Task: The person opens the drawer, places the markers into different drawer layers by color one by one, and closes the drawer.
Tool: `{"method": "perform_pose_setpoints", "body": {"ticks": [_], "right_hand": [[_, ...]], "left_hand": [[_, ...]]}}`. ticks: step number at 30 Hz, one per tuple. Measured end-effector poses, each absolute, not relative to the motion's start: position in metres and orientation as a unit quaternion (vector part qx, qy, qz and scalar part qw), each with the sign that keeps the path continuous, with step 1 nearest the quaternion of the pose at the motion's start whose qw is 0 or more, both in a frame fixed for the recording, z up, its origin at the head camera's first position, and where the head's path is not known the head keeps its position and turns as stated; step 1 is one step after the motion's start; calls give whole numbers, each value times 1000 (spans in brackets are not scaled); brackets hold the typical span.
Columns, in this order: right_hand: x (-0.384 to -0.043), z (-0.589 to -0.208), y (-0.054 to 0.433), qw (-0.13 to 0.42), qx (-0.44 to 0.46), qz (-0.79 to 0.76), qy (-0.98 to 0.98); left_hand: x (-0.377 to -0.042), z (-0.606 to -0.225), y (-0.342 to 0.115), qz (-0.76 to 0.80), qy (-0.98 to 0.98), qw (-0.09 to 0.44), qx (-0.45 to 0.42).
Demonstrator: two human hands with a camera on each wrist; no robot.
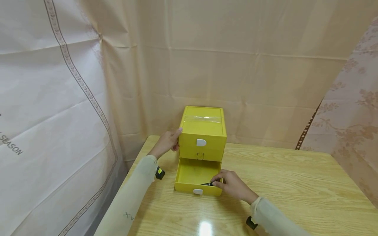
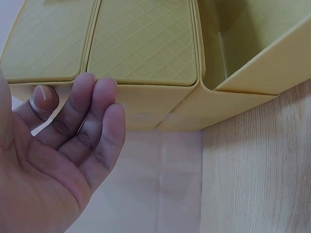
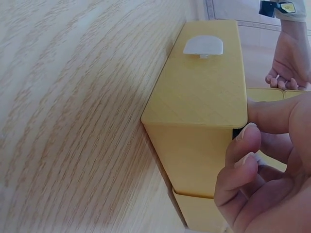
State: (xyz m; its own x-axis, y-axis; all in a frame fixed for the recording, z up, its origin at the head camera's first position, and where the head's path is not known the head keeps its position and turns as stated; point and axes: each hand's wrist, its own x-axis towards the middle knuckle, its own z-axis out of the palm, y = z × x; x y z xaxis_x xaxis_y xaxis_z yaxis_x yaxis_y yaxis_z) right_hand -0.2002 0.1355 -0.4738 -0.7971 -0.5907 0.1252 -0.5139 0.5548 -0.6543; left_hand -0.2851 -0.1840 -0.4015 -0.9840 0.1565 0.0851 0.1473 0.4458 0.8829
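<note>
A yellow two-drawer box (image 1: 203,127) stands on the table, with its lower drawer (image 1: 192,170) pulled out and its upper drawer closed. My left hand (image 1: 167,141) touches the box's left side near the upper front corner; in the left wrist view, the fingertips of this hand (image 2: 73,145) rest against the ribbed side panel. Over the open drawer's right front corner, my right hand (image 1: 233,185) pinches a slim black pointed object (image 1: 209,184) with pale marks. In the right wrist view, that hand (image 3: 272,165) mostly hides the object, so its exact kind is unclear.
White tabs (image 1: 201,142) mark the drawer fronts, and a dark cord loop (image 1: 200,156) hangs at the upper drawer's lower edge. Clear tape crosses the box top. The wooden table (image 1: 280,177) extends right; a beige cloth (image 1: 212,72) hangs close behind the box.
</note>
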Motion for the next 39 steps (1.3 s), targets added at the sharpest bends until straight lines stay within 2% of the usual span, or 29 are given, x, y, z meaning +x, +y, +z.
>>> {"method": "perform_pose_setpoints", "body": {"ticks": [13, 28, 39], "right_hand": [[-202, -477, 138, 74, -316, -369, 871], [-196, -472, 142, 23, -288, -419, 861], [-186, -472, 147, 50, -279, -437, 854]], "left_hand": [[-285, -402, -184, 517, 851, 3, 94], [-284, -401, -185, 517, 851, 7, 93], [-283, -400, -185, 518, 851, 6, 93]]}}
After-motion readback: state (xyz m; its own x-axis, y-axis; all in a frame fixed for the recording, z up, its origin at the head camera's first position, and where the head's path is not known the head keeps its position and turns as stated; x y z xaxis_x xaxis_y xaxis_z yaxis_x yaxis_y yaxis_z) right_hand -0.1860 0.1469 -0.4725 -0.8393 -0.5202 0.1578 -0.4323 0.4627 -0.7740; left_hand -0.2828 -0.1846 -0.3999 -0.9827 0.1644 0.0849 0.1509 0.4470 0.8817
